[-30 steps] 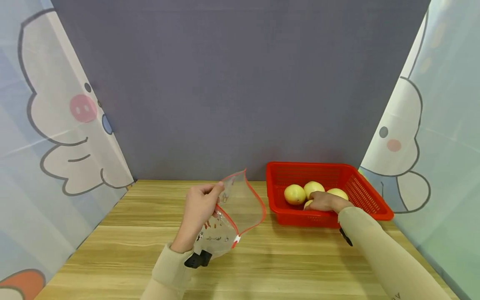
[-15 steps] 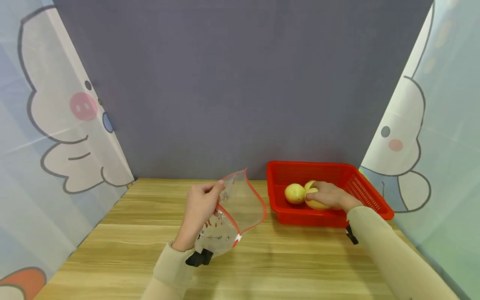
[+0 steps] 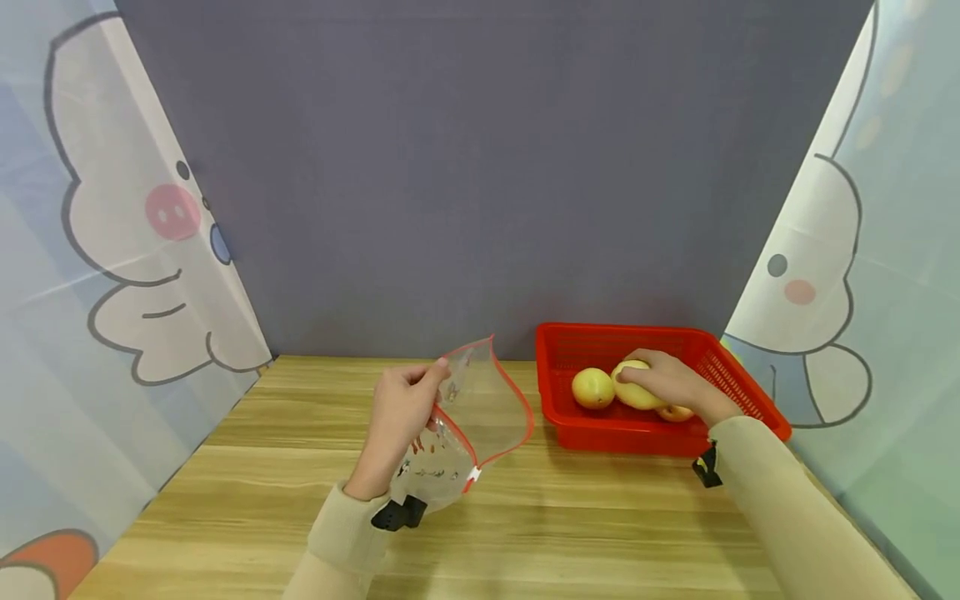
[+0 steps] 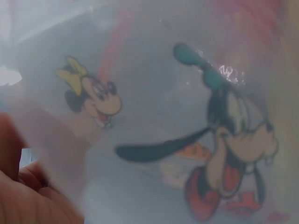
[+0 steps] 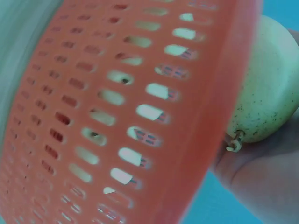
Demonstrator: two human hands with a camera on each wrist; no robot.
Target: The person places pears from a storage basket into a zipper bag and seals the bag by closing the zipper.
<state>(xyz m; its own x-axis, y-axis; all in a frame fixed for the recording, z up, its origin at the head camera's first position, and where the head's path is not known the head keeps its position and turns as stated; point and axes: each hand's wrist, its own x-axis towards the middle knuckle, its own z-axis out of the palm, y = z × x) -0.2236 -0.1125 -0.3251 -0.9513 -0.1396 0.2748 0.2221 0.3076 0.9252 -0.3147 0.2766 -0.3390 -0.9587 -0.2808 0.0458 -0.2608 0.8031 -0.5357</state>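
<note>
In hands (image 3: 403, 410) (image 3: 667, 379), Goofy-printed bag (image 3: 489, 410), yellow fruit (image 3: 634, 395)

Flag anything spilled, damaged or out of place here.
Nothing stands out: the left hand holds the bag, its mouth open; the right hand grips a fruit, and the other visible fruits lie in the basket. I see no spill or damage.

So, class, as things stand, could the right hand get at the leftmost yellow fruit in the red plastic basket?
Probably not: the right hand grips another yellow fruit, though nothing covers the leftmost yellow fruit.
</note>
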